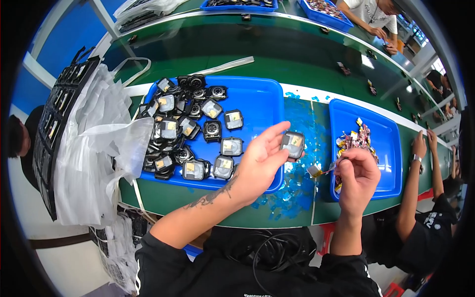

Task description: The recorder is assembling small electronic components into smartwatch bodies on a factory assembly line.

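Note:
My left hand (262,161) holds a small square black casing (293,144) with a gold patch in its middle, gripped between thumb and fingertips above the right edge of a large blue tray (262,99). My right hand (357,175) pinches a thin tool (330,170) whose tip carries a small pale peeled film (314,171), hanging just right of and below the casing. The large tray holds several more such black casings (185,133), piled at its left side.
A smaller blue tray (388,148) on the right holds a heap of peeled scraps (354,141). Blue film bits (289,193) litter the green bench. White plastic bags (99,143) and a black parts rack (54,123) lie left. Another person's arms (420,173) rest at right; a conveyor (277,44) runs beyond.

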### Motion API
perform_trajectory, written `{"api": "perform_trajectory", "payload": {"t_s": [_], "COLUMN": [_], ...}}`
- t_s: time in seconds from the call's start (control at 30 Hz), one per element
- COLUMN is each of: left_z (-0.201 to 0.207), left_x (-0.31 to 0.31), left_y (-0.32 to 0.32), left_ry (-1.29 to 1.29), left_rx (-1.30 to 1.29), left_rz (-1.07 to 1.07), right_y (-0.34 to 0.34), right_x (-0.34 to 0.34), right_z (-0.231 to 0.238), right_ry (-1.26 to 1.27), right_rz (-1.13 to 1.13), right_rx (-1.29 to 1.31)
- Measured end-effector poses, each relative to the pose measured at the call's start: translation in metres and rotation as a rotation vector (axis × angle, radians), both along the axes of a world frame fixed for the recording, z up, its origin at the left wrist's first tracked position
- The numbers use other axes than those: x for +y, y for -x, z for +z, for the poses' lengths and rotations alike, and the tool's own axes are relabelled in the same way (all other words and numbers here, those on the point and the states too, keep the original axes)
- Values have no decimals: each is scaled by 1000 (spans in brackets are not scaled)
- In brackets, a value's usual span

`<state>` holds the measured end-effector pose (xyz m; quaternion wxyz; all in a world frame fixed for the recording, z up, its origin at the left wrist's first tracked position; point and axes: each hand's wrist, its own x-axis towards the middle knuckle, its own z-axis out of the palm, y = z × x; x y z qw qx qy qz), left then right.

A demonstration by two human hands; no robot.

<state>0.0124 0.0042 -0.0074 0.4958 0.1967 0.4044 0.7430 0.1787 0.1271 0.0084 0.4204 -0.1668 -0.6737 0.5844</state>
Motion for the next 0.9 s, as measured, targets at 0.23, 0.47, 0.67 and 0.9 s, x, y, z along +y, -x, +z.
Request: {"api": "perform_trajectory", "payload": {"t_s": [0.23, 0.47, 0.67, 0.9], "left_z": [-7, 6, 7, 5], "left_x": [3, 0, -4, -4], "left_y": [0, -8, -6, -6], "left_ry": [-72, 51, 39, 0], "left_rx": [126, 112, 122, 153], "left_rz": [107, -33, -58, -109], "right_y": [22, 39, 33, 31], "right_x": [-25, -24, -23, -22], "right_z": [6, 2, 8, 15], "right_ry": [72, -207, -139, -202], "right_rz": [140, -31, -45, -53], "right_rx": [-290, -294, -283, -375]}}
